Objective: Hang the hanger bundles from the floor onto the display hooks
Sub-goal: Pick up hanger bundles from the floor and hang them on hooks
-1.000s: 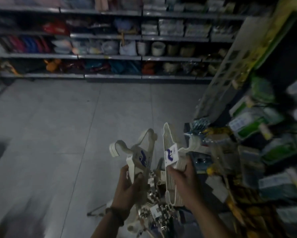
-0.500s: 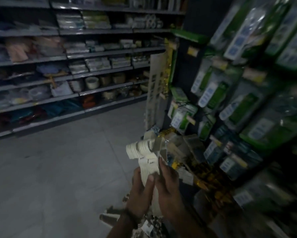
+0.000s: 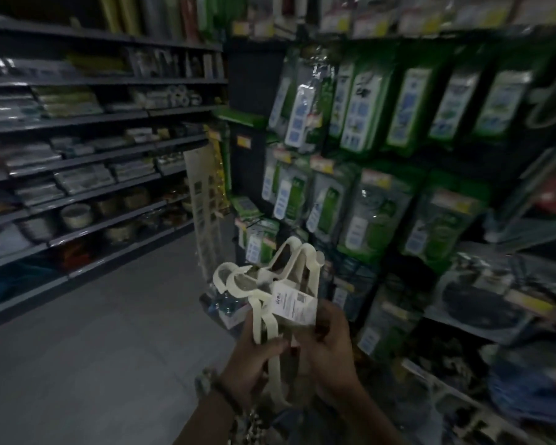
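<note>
- I am looking into a dim shop aisle with a grey floor (image 3: 109, 348).
- Long metal shelves (image 3: 103, 184) on the left carry stacked goods.
- Green carded packs (image 3: 363, 114) hang in rows with yellow price tags (image 3: 322, 162).

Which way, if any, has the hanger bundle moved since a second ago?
Yes. The hanger bundle, gripped by the left hand and right hand, has risen and come closer to the green packets on the display.

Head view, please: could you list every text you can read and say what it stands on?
No text can be read.
White label on the hanger bundle: printed lines and a code square, too blurred.
Green hanging packs: print too blurred.
Yellow price tags: too blurred.
</note>
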